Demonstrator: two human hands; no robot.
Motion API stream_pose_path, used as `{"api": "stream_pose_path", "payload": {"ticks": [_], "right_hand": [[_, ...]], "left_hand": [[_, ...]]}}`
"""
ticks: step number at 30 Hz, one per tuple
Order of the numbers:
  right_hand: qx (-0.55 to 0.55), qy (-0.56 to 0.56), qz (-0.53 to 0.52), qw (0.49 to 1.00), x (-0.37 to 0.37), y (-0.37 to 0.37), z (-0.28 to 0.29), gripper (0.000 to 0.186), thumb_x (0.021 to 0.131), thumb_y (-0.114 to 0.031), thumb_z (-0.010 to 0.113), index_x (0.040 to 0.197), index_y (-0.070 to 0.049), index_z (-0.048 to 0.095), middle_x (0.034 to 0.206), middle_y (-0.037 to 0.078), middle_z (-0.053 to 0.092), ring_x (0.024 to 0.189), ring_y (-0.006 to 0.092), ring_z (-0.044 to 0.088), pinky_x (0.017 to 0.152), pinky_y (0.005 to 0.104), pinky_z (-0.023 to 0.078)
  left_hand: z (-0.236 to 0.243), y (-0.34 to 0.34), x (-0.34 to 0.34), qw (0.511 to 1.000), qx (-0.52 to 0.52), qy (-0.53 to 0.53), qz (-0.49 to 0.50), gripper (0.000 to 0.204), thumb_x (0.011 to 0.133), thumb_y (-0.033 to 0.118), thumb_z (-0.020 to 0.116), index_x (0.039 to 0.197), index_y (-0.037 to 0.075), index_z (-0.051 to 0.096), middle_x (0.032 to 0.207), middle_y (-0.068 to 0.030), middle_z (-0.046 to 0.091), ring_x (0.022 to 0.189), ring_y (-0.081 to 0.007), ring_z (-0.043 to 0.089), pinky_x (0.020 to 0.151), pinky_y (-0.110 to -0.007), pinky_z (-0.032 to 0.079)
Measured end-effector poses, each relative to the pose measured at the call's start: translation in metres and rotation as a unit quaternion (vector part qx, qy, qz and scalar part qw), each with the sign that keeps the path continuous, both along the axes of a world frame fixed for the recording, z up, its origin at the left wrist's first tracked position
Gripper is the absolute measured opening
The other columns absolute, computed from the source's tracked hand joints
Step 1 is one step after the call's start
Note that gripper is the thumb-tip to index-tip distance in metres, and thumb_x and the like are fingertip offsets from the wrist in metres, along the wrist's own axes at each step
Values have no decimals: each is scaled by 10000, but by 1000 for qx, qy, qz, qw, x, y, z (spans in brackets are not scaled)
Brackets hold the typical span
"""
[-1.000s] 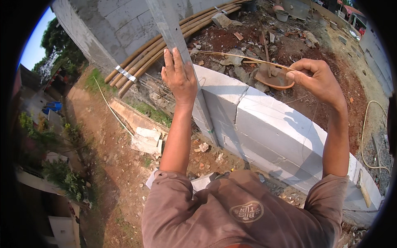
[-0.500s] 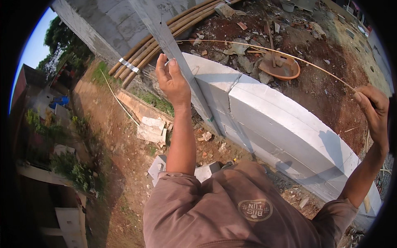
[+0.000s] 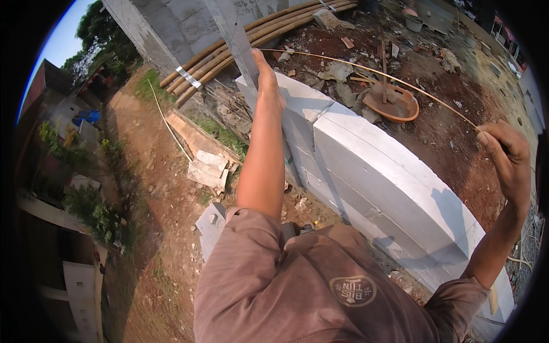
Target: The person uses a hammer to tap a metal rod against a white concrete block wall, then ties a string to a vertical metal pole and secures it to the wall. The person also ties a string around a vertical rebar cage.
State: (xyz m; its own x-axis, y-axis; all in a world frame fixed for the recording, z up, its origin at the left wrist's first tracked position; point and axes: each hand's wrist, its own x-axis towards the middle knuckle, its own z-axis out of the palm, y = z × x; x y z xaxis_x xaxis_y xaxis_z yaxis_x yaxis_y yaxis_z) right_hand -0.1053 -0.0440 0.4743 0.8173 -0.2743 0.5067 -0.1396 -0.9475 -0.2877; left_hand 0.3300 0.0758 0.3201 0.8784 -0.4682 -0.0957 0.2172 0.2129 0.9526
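My left hand (image 3: pixel 269 86) reaches forward and presses against a grey upright post (image 3: pixel 231 34) at the near end of a low white block wall (image 3: pixel 372 171). A thin yellowish line (image 3: pixel 372 71) runs taut from that hand across the dirt to my right hand (image 3: pixel 506 154), which is closed around its other end at the far right. The line passes above the top of the wall. My brown shirt fills the lower middle of the view.
A bundle of long brown pipes (image 3: pixel 240 34) lies against a grey wall behind the post. A round orange pan (image 3: pixel 392 103) sits on red soil with rubble. Stacked white blocks (image 3: pixel 206 168) and a timber frame lie on the dirt at left.
My right hand has pulled the line farther out to the right. My left hand has slid further forward along the post, and my view has shifted.
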Motion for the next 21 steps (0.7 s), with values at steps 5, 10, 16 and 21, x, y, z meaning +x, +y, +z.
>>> {"api": "stream_pose_path", "payload": {"ticks": [5,10,16,21], "right_hand": [[-8,-13,16,1000,1,-1,0,79,834,-53,643,875,13,633,706,71,574,629,155,512,586,276,382],[-25,-22,10,999,-2,-6,-4,83,830,-56,644,873,15,639,705,72,577,623,158,512,578,280,379],[-32,-33,-7,999,-4,-5,-4,89,828,-57,645,871,21,639,714,71,588,617,151,504,569,279,376],[-26,-35,-14,999,-3,-1,-3,93,827,-61,651,873,19,640,719,70,591,617,146,501,567,276,372]], "left_hand": [[11,1,-9,999,23,36,19,1241,622,949,224,1486,91,-18,1545,-162,-58,1421,-356,-44,1042,-679,-5],[5,50,-35,986,-45,-156,45,961,802,636,545,1427,-21,227,1424,-215,322,1307,-328,340,1047,-478,282],[16,59,10,925,-32,-316,210,549,844,325,692,1200,-57,523,1062,-131,630,969,-191,595,850,-297,459],[26,57,31,948,-21,-292,124,358,821,260,718,1023,-21,630,861,-35,652,755,-82,567,693,-242,452]]}}
